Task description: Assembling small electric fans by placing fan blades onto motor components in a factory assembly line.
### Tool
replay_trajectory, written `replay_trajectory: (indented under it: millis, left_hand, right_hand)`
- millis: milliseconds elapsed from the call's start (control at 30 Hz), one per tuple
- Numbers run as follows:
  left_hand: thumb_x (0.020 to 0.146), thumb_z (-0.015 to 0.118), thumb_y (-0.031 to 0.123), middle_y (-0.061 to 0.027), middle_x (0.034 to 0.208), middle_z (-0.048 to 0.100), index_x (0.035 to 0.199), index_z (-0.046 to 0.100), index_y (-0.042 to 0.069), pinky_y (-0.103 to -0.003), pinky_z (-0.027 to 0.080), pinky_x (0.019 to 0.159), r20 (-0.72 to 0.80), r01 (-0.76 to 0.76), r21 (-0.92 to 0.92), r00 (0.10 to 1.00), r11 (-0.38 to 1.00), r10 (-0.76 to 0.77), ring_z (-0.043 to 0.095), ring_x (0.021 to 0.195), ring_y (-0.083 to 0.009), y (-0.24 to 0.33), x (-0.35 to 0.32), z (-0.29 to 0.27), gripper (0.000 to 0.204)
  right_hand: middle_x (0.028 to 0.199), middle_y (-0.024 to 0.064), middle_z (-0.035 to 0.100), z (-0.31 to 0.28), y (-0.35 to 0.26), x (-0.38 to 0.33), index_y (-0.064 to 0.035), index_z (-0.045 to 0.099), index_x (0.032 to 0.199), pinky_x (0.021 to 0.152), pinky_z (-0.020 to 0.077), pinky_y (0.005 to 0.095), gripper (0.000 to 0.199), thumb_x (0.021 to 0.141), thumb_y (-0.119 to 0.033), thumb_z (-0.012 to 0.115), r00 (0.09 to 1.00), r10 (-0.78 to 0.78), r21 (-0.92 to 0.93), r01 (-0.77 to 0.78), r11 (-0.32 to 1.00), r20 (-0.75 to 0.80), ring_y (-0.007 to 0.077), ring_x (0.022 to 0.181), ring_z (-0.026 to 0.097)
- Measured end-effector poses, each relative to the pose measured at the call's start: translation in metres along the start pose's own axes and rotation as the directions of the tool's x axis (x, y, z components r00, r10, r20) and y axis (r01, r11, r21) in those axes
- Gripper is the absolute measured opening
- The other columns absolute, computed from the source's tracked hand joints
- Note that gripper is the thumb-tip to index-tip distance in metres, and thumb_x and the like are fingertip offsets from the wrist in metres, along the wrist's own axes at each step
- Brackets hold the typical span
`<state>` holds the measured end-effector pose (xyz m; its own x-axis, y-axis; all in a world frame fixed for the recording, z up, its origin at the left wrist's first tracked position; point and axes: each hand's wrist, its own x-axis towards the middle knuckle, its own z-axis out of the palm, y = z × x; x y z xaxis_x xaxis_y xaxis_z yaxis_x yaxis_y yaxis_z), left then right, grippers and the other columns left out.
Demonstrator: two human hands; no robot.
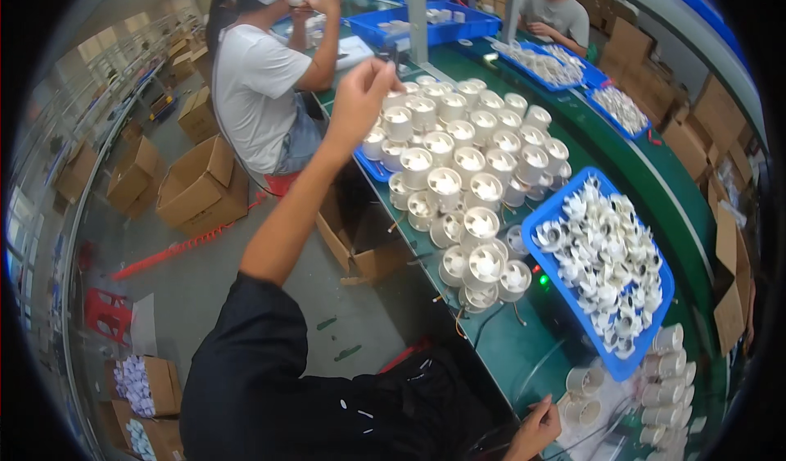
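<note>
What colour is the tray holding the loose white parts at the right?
Blue. The tray shows clearly in the head view, on the green bench.

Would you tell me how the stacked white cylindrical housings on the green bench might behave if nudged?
The white housings look like thin rigid plastic, so probably light and stiff. They sit piled in layers, so a push may topple some. Being round, fallen ones would likely roll across the green bench.

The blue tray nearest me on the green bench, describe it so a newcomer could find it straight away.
Start at the long green bench. Right of the cluster of upright white cylinders lies a blue tray. Unlike the farther blue trays, it holds a loose heap of white finned parts.
</note>
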<state>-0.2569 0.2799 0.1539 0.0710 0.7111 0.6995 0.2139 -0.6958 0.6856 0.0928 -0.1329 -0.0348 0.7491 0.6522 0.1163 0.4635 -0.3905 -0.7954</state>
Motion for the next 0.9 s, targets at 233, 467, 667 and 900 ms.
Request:
replay_trajectory:
  millis: [233, 467, 667, 900]
  left_hand:
    - [0.101, 0.053, 0.022, -0.0127, 0.066, 0.060, 0.077, 0.046, 0.004, -0.031, 0.048, 0.061, 0.485, 0.407, -0.421, 0.856, 0.811, -0.178, 0.059, 0.064, -0.0190, 0.116, -0.191, 0.119, 0.030]
    - [0.103, 0.050, 0.013, -0.0091, 0.071, 0.060, 0.082, 0.051, 0.000, -0.028, 0.047, 0.062, 0.641, 0.620, -0.576, 0.747, 0.534, -0.176, 0.057, 0.064, -0.0149, 0.156, -0.268, 0.216, 0.024]
    - [0.103, 0.044, 0.017, -0.0084, 0.062, 0.054, 0.065, 0.047, 0.002, -0.031, 0.044, 0.062, 0.553, 0.319, -0.516, 0.833, 0.795, 0.024, 0.053, 0.063, -0.0199, 0.148, -0.283, 0.240, 0.042]
    - [0.101, 0.042, 0.014, -0.0101, 0.078, 0.051, 0.061, 0.041, 0.003, -0.032, 0.039, 0.082, 0.388, 0.332, -0.321, 0.901, 0.887, -0.196, 0.050, 0.087, -0.0205, 0.121, -0.295, 0.240, 0.042]
  right_hand:
    - [0.059, 0.0127, 0.049, 0.003, -0.050, 0.002, 0.0033, 0.058, 0.071, 0.051, 0.0356, 0.0352, 0.030, 0.094, -0.015, 0.064, 0.999, -0.019, 0.036, 0.018, 0.999, 0.042, 0.0189, 0.052, 0.044]
    - [0.063, 0.0150, 0.058, -0.006, -0.047, 0.003, 0.0034, 0.063, 0.074, 0.051, 0.0410, 0.0331, 0.029, 0.094, -0.017, 0.066, 1.000, 0.014, 0.083, -0.016, 0.996, 0.025, 0.0217, 0.052, 0.055]
    - [0.068, 0.0173, 0.058, -0.011, -0.050, -0.002, 0.0013, 0.064, 0.077, 0.053, 0.0426, 0.0387, 0.022, 0.091, -0.016, 0.068, 0.998, -0.057, 0.069, 0.055, 0.996, 0.029, 0.0330, 0.058, 0.056]
    - [0.067, 0.0079, 0.060, -0.094, -0.053, -0.009, -0.0005, 0.067, 0.077, 0.055, 0.0457, 0.0346, 0.018, 0.088, -0.014, 0.071, 0.991, -0.126, 0.188, 0.116, 0.975, 0.041, 0.0222, 0.058, 0.059]
